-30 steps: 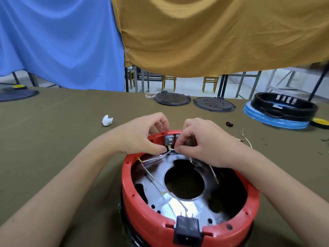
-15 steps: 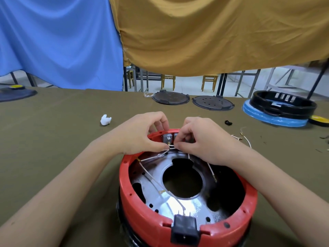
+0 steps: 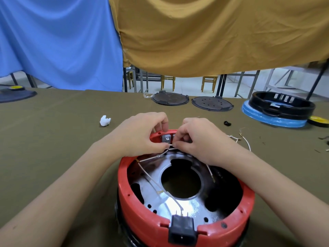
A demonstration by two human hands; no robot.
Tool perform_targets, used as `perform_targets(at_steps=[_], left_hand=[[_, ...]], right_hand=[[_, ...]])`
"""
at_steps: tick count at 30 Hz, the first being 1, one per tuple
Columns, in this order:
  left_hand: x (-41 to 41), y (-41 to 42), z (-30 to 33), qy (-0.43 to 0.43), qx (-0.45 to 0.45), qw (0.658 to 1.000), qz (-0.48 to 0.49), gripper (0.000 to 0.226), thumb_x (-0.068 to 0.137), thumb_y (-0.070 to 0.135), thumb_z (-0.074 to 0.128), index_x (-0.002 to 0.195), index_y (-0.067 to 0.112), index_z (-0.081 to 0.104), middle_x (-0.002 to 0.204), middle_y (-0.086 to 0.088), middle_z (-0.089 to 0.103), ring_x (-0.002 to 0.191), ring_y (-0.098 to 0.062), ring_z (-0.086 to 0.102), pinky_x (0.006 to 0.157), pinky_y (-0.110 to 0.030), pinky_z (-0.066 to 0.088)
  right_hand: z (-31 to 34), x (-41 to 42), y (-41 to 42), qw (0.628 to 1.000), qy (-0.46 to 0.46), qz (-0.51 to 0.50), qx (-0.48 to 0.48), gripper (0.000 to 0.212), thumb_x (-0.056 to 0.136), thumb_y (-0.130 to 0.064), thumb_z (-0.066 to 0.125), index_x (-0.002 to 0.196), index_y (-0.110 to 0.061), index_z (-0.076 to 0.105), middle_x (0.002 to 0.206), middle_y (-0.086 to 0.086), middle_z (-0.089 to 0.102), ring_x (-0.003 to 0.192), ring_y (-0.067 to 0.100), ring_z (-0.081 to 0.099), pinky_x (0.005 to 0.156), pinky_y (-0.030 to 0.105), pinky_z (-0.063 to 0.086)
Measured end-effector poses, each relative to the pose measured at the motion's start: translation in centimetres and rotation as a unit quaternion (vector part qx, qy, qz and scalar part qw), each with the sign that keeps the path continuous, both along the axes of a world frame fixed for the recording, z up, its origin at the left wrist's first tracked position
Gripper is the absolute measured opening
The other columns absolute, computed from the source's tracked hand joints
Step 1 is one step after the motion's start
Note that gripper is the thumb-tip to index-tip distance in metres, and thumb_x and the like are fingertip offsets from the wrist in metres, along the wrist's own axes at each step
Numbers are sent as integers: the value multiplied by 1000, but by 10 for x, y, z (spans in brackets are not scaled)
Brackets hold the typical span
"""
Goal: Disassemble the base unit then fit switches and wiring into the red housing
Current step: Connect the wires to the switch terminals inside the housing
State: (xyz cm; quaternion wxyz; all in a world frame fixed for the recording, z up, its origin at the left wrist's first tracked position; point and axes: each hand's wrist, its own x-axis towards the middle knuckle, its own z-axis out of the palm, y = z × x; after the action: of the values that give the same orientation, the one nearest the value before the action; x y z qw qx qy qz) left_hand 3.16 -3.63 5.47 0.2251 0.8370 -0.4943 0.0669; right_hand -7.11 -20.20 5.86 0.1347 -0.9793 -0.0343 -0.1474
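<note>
Pinching 1 white wire [image 3: 170, 146], 2 hands [image 3: 142, 135] [image 3: 197, 138] meet over 1 red housing [image 3: 135, 209].

Both forearms extended forward; left hand [image 3: 142, 136] and right hand [image 3: 197, 138] nearly touching, fingers curled, thumb and fingertips pinched.

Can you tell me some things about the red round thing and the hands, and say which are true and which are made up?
1. Both hands are at the far rim of the red housing. True: the left hand and right hand meet there.
2. The fingers pinch a thin white wire. True.
3. The black plug socket sits at the far rim under the hands. False: it is at the near rim.
4. The metal plate inside has a big round hole. True.
5. The white crumpled scrap lies inside the housing. False: it lies on the green table cloth, to the left.
</note>
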Motion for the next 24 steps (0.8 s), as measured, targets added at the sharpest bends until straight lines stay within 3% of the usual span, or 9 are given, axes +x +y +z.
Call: perform_targets(at_steps=[3,6,14,24], left_hand=[[-3,-3,-1,-19,-11,1000,15,23,79,38,71,88,33,51,83,12,59,79,-7,57,72,-42,53],[-2,-3,1,12,-2,1000,-3,29,76,33,77,92,31,52,86,11,60,81,-8,57,74,-39,52],[-2,-3,-1,47,4,999,-19,43,69,40,77,104,34,53,96,9,60,81,-6,59,76,-34,52],[-3,-3,-1,55,-8,998,-27,42,72,39,80,105,33,54,96,7,59,80,-7,58,76,-34,52]], right_hand=[[1,1,2,1000,-19,-18,5,15,90,-28,65,81,-21,74,73,-10,49,67,7,50,57,23,36],[0,-1,6,1000,10,-8,-24,14,88,-29,64,79,-23,73,72,-9,51,72,16,56,63,30,47],[0,-3,5,998,15,21,-58,15,92,-29,60,87,-24,72,73,-11,38,65,2,36,63,28,30],[0,-4,7,997,4,23,-78,14,93,-29,58,87,-24,71,74,-11,38,69,7,35,63,29,33]])
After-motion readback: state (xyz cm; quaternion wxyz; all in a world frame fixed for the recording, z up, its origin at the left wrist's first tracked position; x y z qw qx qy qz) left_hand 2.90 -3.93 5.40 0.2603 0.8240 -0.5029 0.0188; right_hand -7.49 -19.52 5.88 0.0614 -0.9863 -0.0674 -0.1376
